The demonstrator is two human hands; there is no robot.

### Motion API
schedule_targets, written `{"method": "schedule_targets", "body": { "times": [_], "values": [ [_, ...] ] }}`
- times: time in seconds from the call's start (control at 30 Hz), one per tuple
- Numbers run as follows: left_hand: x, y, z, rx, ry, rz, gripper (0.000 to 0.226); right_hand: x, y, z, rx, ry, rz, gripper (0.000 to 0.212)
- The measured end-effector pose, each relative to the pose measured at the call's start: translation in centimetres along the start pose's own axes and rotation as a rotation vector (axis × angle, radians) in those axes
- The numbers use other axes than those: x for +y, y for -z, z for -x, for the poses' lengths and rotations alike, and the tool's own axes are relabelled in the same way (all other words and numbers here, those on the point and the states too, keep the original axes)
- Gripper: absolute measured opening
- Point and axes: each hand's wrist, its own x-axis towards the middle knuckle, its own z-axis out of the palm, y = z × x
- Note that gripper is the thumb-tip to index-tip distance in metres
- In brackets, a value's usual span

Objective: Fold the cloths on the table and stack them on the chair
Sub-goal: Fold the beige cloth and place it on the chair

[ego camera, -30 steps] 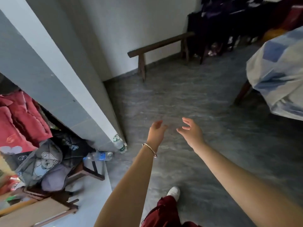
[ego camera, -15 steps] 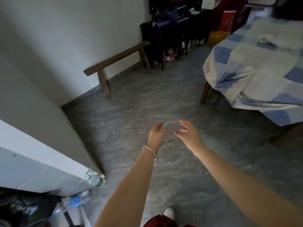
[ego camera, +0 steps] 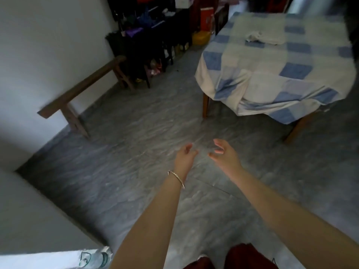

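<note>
The left hand (ego camera: 183, 159) and right hand (ego camera: 226, 157) reach out empty over the floor (ego camera: 126, 152), fingers loosely spread, probably ready to gather more. A crumpled white cloth (ego camera: 264, 36) lies at one o'clock on the checked table (ego camera: 262, 80), well apart from both.

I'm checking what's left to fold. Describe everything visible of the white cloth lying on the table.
The white cloth is pale, soft-looking fabric, unfolded: bunched at its left end, flatter toward the right. It lies on the blue-and-white checked tablecloth, toward its far edge. Only the tablecloth touches it; the left hand and right hand hover empty over the floor, apart from it.
</note>
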Motion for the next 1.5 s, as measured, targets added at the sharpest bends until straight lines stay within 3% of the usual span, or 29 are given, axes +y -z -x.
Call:
{"method": "schedule_targets", "body": {
  "times": [0.47, 1.03, 1.5],
  "values": [
    [2.4, -10.8, -5.2, -0.129, 0.000, -0.004, 0.045, 3.3, 8.8, -7.1, 0.129, -0.117, -0.248, 0.050],
    [9.8, -28.6, -11.7, -0.171, -0.025, 0.045, 0.057, 3.9, 26.2, -18.2, 0.146, -0.042, -0.095, 0.053],
    [14.2, -36.2, -16.4, -0.229, -0.025, 0.005, 0.061, 4.1, 32.6, -25.4, 0.181, -0.072, -0.088, 0.055]
  ]
}}
